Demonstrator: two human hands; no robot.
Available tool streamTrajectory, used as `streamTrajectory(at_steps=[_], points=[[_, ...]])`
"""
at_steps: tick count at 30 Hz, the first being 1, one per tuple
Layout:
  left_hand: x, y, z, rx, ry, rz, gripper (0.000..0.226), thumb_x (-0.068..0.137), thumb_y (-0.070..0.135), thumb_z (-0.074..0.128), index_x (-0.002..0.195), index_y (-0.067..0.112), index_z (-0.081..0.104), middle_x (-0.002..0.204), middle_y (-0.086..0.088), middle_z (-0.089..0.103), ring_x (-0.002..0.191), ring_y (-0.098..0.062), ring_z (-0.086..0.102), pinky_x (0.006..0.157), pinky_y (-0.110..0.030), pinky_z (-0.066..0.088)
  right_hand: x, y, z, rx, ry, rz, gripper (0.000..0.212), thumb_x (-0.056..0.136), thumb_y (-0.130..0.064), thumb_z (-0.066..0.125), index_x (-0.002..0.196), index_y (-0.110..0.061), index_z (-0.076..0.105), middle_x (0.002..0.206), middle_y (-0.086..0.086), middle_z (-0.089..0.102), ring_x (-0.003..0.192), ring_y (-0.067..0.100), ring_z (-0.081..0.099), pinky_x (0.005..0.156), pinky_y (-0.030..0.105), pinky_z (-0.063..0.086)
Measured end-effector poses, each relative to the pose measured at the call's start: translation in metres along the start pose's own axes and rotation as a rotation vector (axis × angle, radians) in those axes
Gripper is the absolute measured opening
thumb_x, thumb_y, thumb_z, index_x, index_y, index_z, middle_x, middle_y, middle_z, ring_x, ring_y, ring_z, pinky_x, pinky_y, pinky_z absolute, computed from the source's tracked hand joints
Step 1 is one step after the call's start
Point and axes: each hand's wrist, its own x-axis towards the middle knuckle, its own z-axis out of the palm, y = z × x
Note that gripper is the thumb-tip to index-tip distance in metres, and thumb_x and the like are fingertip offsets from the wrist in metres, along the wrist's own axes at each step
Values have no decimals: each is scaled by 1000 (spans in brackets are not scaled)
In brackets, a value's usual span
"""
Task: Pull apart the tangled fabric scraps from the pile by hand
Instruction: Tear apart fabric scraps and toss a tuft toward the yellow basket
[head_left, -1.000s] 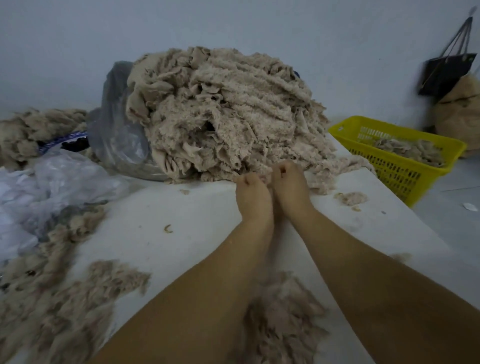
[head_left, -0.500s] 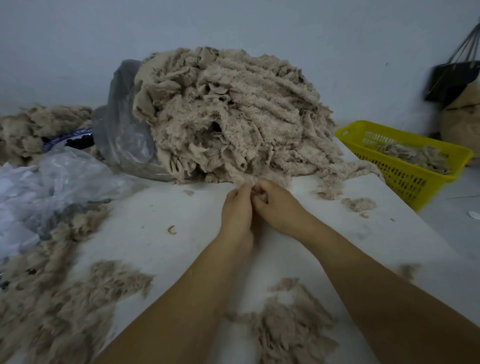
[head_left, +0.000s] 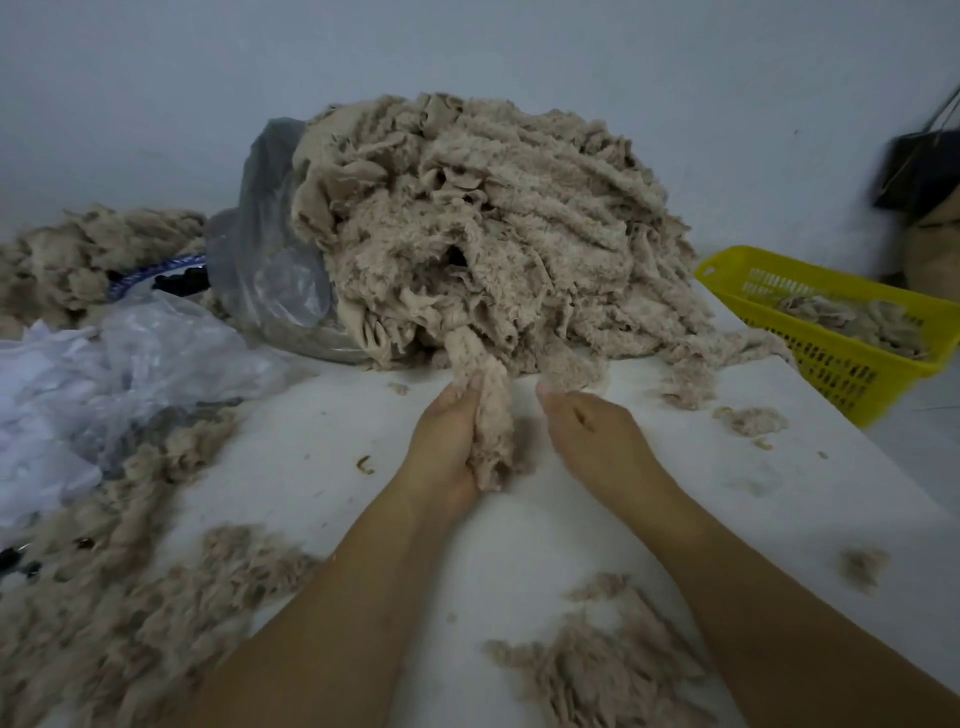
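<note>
I am working at a white table (head_left: 571, 519), and the big pile of tangled beige scraps (head_left: 493, 218) is sitting at its far side, spilling out of a grey plastic bag (head_left: 265, 249) that is lying behind and to its left. A wide drift of loose scraps (head_left: 104, 623) is spreading over the near left corner of the table, and crumpled clear plastic (head_left: 130, 364) is lying beyond it. Another heap of scraps (head_left: 78, 249) is resting at the far left, against the wall.

A yellow basket (head_left: 852, 364) is standing off the table's right edge, holding a few scraps. A smaller heap (head_left: 597, 670) is lying between my forearms, close to me.

My left hand (head_left: 441, 447) is gripping a long fuzzy strip (head_left: 491, 415), fingers and thumb curled round it. The strip's upper end is running up into the foot of the pile while its lower end is hanging out past my palm onto the table.

My right hand (head_left: 597, 436) is lying just beside the strip, back upward, thumb pointing at the fluffy edge of the pile. Its fingers are tucked beneath it, so I cannot tell whether it is holding anything.

A small tuft (head_left: 748, 418) is lying to the right of that hand.
</note>
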Motion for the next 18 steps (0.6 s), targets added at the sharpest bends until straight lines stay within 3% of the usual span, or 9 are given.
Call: streamTrajectory(at_steps=[2,5,7,8,9,12,15,18], points=[[-6,-6,3,275,-54,75,24,105,31,48,112,16,66,83,-7,75,74,-28,66,60,-30,50,4,0,-1,97,73,0,50,104,-43,34,68,-17,57,79,-5,54,82,9,53,84,22,34],[-15,-13,9,887,-235,195,25,104,33,39,114,27,62,77,4,70,62,-21,66,44,-28,48,2,-5,6,341,-53,76,31,102,-46,43,84,-35,67,87,-18,64,86,-16,57,74,2,38],[-19,-19,12,1138,-376,335,24,104,21,39,119,21,58,93,3,68,82,-13,68,66,-30,58,4,0,7,465,-63,167,27,99,-43,51,90,-30,73,87,-9,73,80,-6,65,65,7,45],[-21,-20,13,1196,-426,392,21,103,16,41,116,17,58,93,5,65,84,-1,64,71,-21,53,6,2,5,533,-25,215,27,98,-37,53,86,-26,73,83,-8,74,77,1,67,64,11,48],[-22,-20,14,1222,-458,415,17,103,13,42,109,14,58,87,9,61,76,8,58,65,-11,46,7,3,2,600,13,262,27,98,-32,53,82,-21,72,80,-5,74,75,7,67,63,17,49],[-25,-18,15,1180,-457,360,19,103,22,44,95,10,56,73,8,58,58,6,51,56,-13,40,7,2,-4,666,88,291,30,99,-25,51,75,-11,60,65,3,61,60,13,58,55,21,46],[-29,-14,17,872,-307,233,33,89,49,51,83,19,64,81,0,71,75,-8,63,69,-29,49,4,-5,-3,451,207,49,44,102,-24,50,60,-15,40,49,-9,42,45,2,39,47,14,33],[-26,-8,17,382,-191,-15,57,78,61,53,97,12,75,101,-15,75,99,-24,71,90,-41,53,1,-14,-3,252,174,-196,45,102,-20,52,59,-11,41,62,-4,42,58,5,42,56,16,34]])
